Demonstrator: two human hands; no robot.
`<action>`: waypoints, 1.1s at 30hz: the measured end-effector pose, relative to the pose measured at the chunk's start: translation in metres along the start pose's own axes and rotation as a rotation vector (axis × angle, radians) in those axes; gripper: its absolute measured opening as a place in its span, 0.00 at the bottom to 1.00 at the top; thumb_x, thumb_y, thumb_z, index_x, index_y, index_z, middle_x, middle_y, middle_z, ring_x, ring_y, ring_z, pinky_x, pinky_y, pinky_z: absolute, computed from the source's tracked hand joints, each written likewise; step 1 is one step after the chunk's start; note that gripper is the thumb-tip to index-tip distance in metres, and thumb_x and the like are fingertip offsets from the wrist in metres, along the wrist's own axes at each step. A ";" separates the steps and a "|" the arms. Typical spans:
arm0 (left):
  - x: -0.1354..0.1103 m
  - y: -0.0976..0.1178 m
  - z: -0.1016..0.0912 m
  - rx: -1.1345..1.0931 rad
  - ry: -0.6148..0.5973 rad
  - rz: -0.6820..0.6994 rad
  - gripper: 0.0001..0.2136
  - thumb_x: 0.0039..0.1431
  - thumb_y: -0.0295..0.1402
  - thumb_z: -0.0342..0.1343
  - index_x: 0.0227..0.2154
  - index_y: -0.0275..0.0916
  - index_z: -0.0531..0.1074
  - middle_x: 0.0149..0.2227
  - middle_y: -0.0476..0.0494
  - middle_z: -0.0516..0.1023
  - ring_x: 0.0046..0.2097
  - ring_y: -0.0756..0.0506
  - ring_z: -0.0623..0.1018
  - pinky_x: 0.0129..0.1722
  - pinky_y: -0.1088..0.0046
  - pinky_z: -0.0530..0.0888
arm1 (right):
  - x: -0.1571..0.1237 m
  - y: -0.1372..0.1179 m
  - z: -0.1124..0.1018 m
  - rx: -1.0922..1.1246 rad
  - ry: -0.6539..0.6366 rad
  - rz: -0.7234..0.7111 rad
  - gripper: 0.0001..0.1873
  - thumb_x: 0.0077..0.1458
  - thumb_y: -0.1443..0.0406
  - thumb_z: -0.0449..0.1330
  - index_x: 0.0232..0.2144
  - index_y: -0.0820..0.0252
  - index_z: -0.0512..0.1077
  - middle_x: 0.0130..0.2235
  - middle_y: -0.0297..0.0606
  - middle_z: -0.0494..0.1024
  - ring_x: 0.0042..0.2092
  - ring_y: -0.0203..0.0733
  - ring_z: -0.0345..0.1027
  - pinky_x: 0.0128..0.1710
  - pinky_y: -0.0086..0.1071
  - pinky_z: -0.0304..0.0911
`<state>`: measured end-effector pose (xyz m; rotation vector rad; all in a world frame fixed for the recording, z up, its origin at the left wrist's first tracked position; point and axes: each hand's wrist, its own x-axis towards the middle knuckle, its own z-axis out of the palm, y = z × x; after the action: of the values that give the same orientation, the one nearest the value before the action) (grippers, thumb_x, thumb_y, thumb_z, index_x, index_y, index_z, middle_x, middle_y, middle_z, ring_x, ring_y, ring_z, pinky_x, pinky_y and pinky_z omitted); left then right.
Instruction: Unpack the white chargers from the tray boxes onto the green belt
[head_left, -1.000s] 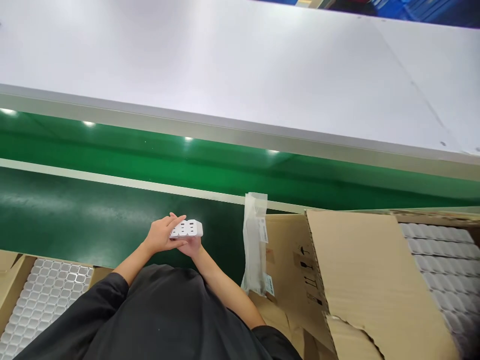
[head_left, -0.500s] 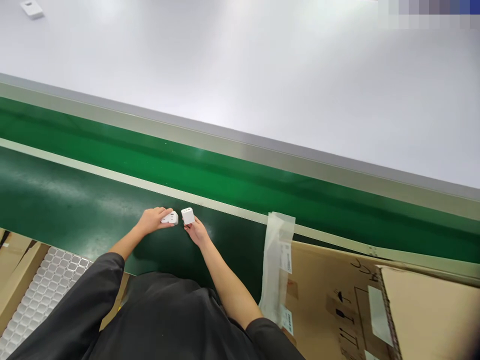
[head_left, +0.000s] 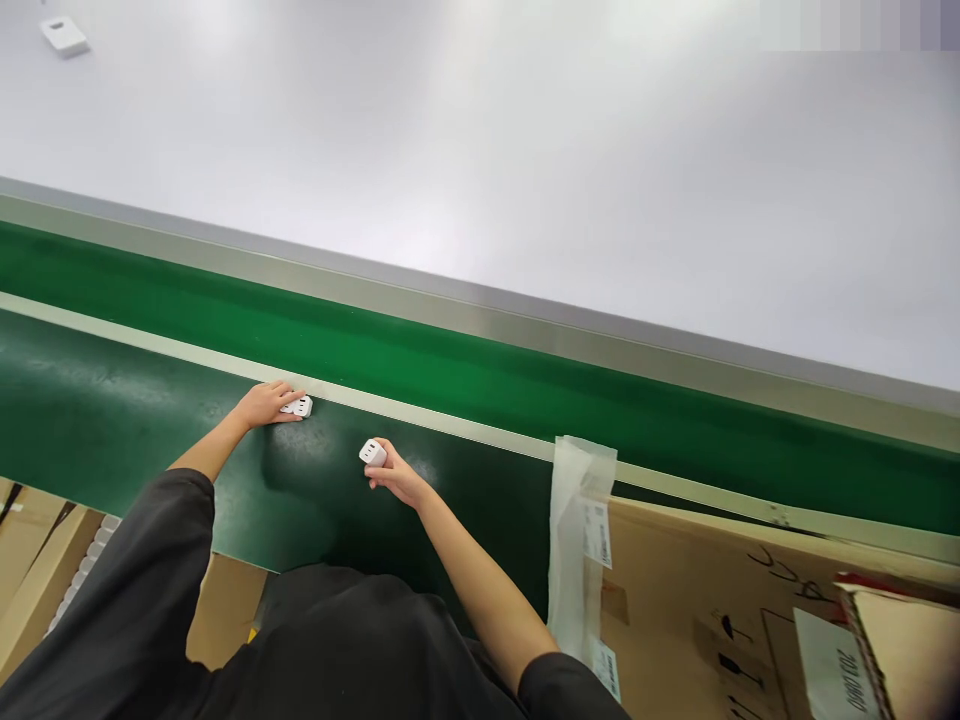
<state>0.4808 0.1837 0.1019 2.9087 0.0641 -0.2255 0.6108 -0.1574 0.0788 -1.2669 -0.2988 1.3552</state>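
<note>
My left hand (head_left: pixel 262 404) lies on the dark green conveyor belt (head_left: pixel 135 420), fingers closed over a small white charger (head_left: pixel 298 407) close to the belt's pale far rail. To its right, my right hand (head_left: pixel 397 478) pinches a second white charger (head_left: pixel 373 453) that rests on the belt. The two chargers are about a hand's width apart. Both my forearms reach out from black sleeves.
A clear plastic bag with labels (head_left: pixel 577 540) hangs over the flap of a cardboard box (head_left: pixel 712 600) at the right. Another cardboard box (head_left: pixel 30 560) sits low left. Beyond the belt lies a white table (head_left: pixel 480 150) with a small white object (head_left: pixel 64 35) far left.
A second ago both hands held several chargers together. They have since split apart: the left hand slid left and outward with one, while the right hand stays near the middle of the belt with another.
</note>
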 end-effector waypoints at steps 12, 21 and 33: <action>-0.002 -0.003 -0.001 -0.001 0.018 0.025 0.33 0.59 0.57 0.50 0.61 0.41 0.66 0.53 0.34 0.74 0.56 0.35 0.71 0.61 0.56 0.61 | 0.103 -0.044 0.063 -0.768 0.154 -0.312 0.26 0.48 0.63 0.69 0.50 0.53 0.72 0.51 0.42 0.68 0.56 0.53 0.58 0.59 0.50 0.52; -0.060 0.079 0.034 -0.059 0.599 -0.495 0.38 0.61 0.52 0.53 0.65 0.32 0.52 0.60 0.26 0.64 0.65 0.32 0.60 0.64 0.47 0.58 | 0.101 -0.025 0.085 -0.781 0.153 -0.373 0.42 0.49 0.67 0.67 0.64 0.57 0.56 0.66 0.48 0.59 0.67 0.52 0.48 0.66 0.48 0.45; -0.017 0.282 0.126 -0.381 0.261 0.085 0.29 0.65 0.40 0.48 0.67 0.50 0.50 0.60 0.38 0.67 0.63 0.35 0.66 0.62 0.50 0.66 | -0.206 0.059 -0.032 -0.325 0.779 -0.237 0.18 0.56 0.56 0.54 0.46 0.48 0.75 0.36 0.39 0.77 0.38 0.48 0.73 0.46 0.49 0.70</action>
<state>0.4624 -0.1201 0.0449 2.5350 0.0230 0.1652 0.5444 -0.3591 0.1196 -1.8605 -0.1123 0.5500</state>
